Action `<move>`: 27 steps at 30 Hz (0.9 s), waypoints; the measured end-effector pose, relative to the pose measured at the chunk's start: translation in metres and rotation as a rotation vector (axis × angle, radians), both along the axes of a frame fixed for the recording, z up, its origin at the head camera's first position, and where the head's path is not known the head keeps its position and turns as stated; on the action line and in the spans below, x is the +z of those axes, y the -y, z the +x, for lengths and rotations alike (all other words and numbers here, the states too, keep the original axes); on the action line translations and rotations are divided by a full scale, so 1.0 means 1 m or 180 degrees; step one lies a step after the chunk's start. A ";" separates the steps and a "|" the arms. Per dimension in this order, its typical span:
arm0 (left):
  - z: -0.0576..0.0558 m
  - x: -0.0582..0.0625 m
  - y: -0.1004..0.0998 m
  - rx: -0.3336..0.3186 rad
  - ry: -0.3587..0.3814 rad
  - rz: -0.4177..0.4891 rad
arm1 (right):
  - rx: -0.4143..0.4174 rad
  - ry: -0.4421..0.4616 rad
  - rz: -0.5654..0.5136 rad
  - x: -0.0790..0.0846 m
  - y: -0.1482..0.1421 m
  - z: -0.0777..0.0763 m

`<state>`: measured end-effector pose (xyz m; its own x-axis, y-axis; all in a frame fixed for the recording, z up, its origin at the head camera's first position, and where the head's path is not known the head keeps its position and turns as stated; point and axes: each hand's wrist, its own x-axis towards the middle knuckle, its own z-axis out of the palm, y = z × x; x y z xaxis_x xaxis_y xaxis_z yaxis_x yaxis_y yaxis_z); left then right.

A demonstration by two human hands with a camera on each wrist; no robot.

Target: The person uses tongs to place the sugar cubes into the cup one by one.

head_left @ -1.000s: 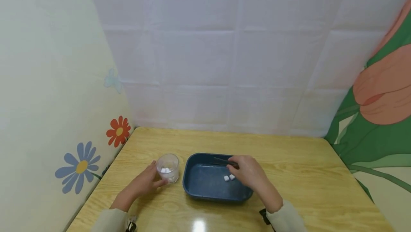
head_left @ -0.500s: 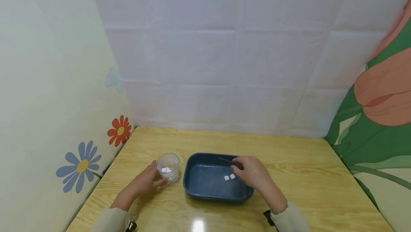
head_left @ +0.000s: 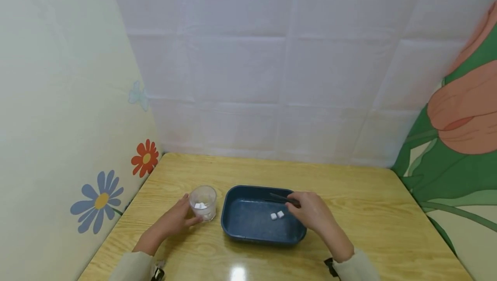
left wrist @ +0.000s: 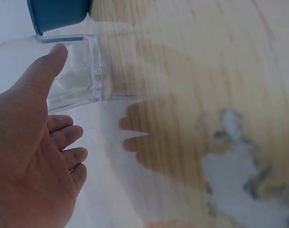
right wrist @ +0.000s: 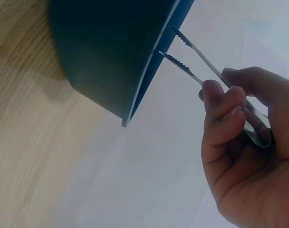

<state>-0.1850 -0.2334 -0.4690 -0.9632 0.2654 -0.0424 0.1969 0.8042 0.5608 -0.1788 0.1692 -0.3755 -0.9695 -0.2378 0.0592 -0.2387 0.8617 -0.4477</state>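
My left hand point(head_left: 174, 219) holds a clear glass point(head_left: 209, 209) that stands on the table with several white cubes inside. In the left wrist view the thumb presses the side of the glass point(left wrist: 80, 97), and the other fingers curl below it. My right hand point(head_left: 313, 213) grips small metal tongs point(right wrist: 181, 65) with serrated tips. Their arms are spread apart, nothing between them. Seen from the head, the tongs reach over the back right part of a dark blue tray point(head_left: 246, 225). Two white cubes point(head_left: 273, 216) lie on the tray's bottom, front-left of the right hand.
The wood-grain table point(head_left: 372, 212) extends to both sides of the tray. A white sheet point(head_left: 240, 78) hangs behind it. Flower-printed panels stand left and right, one with a blue flower point(head_left: 101, 201).
My right hand and the tongs have shifted a little to the right and toward me over the tray. The left hand, the glass and the two cubes look unchanged.
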 end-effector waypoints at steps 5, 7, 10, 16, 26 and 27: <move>0.000 0.000 0.002 0.0005 0.0015 0.0015 | -0.0021 -0.0040 0.0032 -0.002 -0.002 0.001; 0.000 -0.001 0.003 0.0013 0.0022 0.0005 | -0.0027 -0.0014 0.0014 -0.002 -0.003 0.002; -0.001 -0.002 0.004 -0.0004 0.0000 -0.0008 | -0.0047 0.0015 -0.0001 -0.004 -0.004 0.002; -0.001 -0.003 0.007 -0.0055 -0.0047 -0.0004 | -0.0101 0.0020 -0.0012 -0.005 -0.006 0.005; 0.000 0.000 0.008 -0.0023 0.0000 0.0021 | -0.0104 0.0022 0.0013 -0.005 -0.007 0.008; 0.000 0.000 0.008 -0.0018 0.0002 0.0009 | -0.0101 0.0023 0.0019 -0.006 -0.007 0.008</move>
